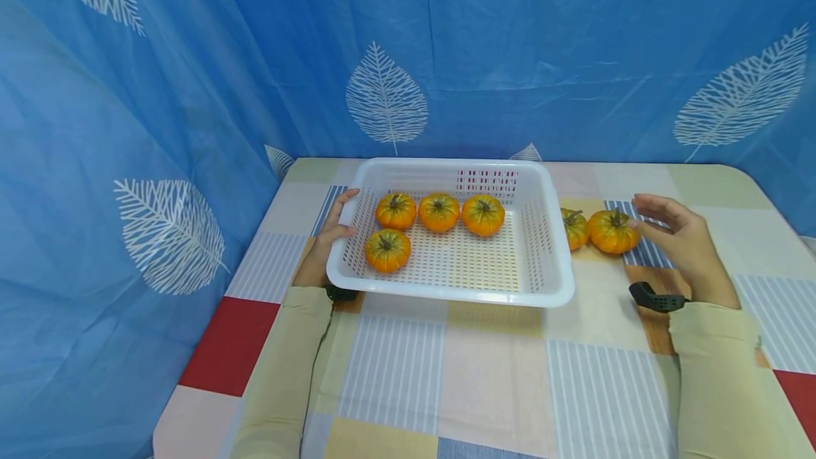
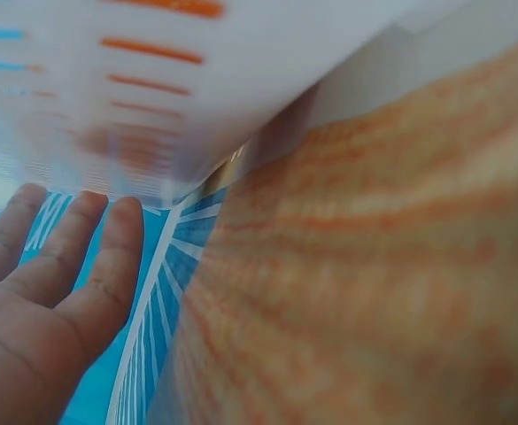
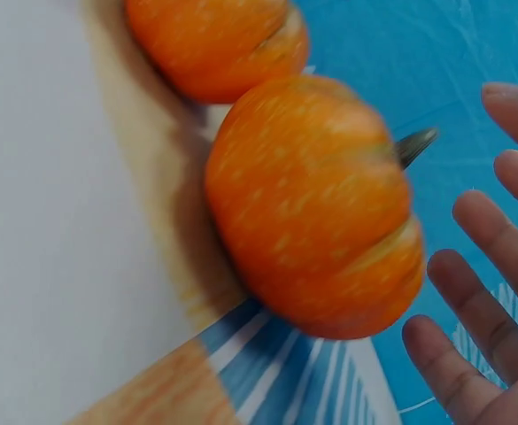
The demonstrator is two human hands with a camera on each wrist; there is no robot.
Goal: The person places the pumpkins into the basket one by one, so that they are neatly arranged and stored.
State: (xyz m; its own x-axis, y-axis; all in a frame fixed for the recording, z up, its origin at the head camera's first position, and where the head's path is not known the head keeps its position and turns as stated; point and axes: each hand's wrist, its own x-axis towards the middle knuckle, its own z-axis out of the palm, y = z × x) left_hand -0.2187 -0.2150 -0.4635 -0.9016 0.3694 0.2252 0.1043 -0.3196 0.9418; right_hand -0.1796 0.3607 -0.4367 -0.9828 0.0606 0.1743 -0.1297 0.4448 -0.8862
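Note:
A white plastic basket (image 1: 440, 294) with slotted walls sits on the table, holding several small orange pumpkins (image 1: 439, 212). At its left side is my left hand (image 1: 326, 239), thumb and fingers up against the rim. The left wrist view has the fingers (image 2: 108, 274) extended below the slotted wall (image 2: 143, 106); whether they bear on it I cannot tell. Two more pumpkins stand right of the basket, the nearer-to-hand pumpkin (image 1: 613, 231) with a dark stem. My right hand (image 1: 685, 243) is beside it, fingers (image 3: 475, 305) spread and apart from its skin in the right wrist view.
The other outside pumpkin (image 1: 575, 229) is partly hidden by the basket's right wall. A patchwork cloth (image 1: 491, 374) covers the table. Blue curtains (image 1: 510, 55) with white leaf prints hang behind the table and along its left.

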